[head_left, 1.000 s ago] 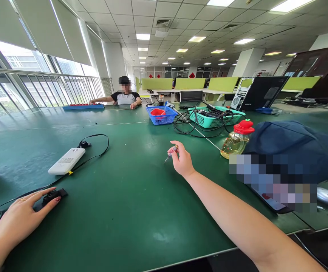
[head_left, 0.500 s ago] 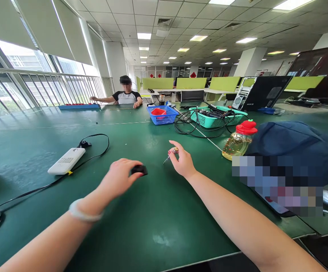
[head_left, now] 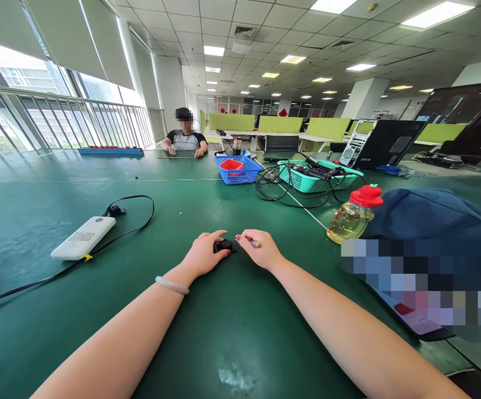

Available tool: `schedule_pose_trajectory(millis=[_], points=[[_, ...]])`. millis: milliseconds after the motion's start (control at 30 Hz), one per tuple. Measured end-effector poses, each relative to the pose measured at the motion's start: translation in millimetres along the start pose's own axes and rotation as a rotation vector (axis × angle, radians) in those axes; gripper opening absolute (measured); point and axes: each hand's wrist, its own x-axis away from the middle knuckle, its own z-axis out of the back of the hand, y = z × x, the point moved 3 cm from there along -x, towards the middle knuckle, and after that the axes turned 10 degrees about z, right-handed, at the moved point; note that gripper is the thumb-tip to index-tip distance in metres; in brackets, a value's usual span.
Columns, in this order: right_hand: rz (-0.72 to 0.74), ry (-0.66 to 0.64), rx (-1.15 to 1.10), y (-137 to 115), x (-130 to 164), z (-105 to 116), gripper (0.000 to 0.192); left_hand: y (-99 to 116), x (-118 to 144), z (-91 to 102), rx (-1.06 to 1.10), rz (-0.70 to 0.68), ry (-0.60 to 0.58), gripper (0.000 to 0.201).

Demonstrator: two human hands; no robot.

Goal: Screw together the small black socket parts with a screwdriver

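Note:
On the green table, my left hand grips a small black object between thumb and fingers. Its exact kind is too small to tell. Just to the right, my right hand is closed around a small screwdriver. The screwdriver's handle end pokes out of the fist, and its tip points left toward the black object. Fingers hide most of the shaft. Whether the tip touches the black object I cannot tell.
Left lies a white power bank with a black strap. Beyond are a blue basket and a green basket of cables. Right are a red-lidded bottle, dark blue cloth and a phone. A person sits opposite.
My left hand has moved right with the black object, and the two hands are now close together. The screwdriver has turned from pointing down-left to pointing left. The person's arm opposite has drawn in.

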Motion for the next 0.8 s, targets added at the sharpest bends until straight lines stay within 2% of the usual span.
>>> schedule_pose_trajectory(millis=[100, 233, 500, 633, 800], points=[[-0.004, 0.102, -0.062, -4.0, 1.7, 4.4, 0.036, -3.0, -2.8, 0.3, 0.015, 0.012, 0.007, 0.041], [0.078, 0.186, -0.089, -18.0, 4.7, 11.6, 0.035, -0.2, -4.6, -1.2, -0.007, -0.004, 0.045, 0.027], [0.261, 0.135, 0.06, -30.3, 6.7, 9.4, 0.03, -1.9, -5.0, -4.5, 0.006, -0.026, 0.044, 0.029], [0.282, 0.139, 0.065, -29.8, 8.2, 11.3, 0.031, -2.1, -4.8, -4.8, 0.013, -0.03, 0.04, 0.029], [0.306, 0.071, 0.041, -31.3, 8.5, 11.9, 0.032, -1.4, -5.1, -4.7, 0.015, -0.042, 0.04, 0.029]])
